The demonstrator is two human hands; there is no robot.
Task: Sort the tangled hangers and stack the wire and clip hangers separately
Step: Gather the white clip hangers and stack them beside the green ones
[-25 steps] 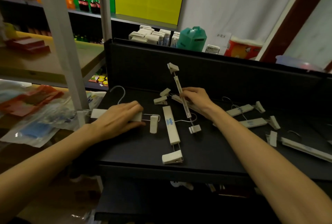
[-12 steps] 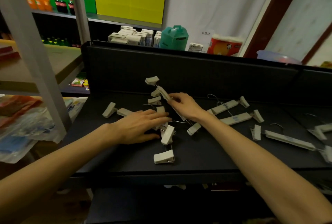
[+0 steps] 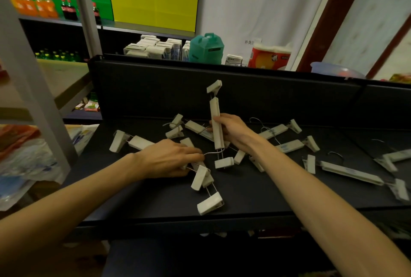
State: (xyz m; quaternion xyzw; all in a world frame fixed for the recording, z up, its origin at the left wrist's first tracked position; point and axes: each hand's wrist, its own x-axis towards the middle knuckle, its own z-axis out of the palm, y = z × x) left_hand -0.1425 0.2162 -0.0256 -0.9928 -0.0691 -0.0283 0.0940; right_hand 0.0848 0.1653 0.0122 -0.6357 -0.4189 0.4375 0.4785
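At nine o'clock stands a grey rack post (image 3: 33,90), with plastic bags (image 3: 24,156) at its foot. Next comes the black shelf (image 3: 255,196), where the hangers lie.

My left hand (image 3: 165,159) lies palm down on a pile of clip hangers (image 3: 200,174) in the middle. Its fingers are bent over the pile and touch a thin wire hook (image 3: 213,153). One hanger (image 3: 133,142) pokes out from under this hand toward ten o'clock.

My right hand (image 3: 233,132) is just past the left one, toward twelve o'clock. Its fingers and thumb wrap round a white hanger bar (image 3: 216,125). The bar stands up tall, with one clip (image 3: 214,86) on top and one clip (image 3: 224,163) at the bottom.

More hangers (image 3: 287,141) lie toward two o'clock. One long hanger (image 3: 349,173) lies at three o'clock, well apart from my hands.

Behind the shelf, at twelve o'clock, stand white boxes (image 3: 155,49) and a green jug (image 3: 205,49).
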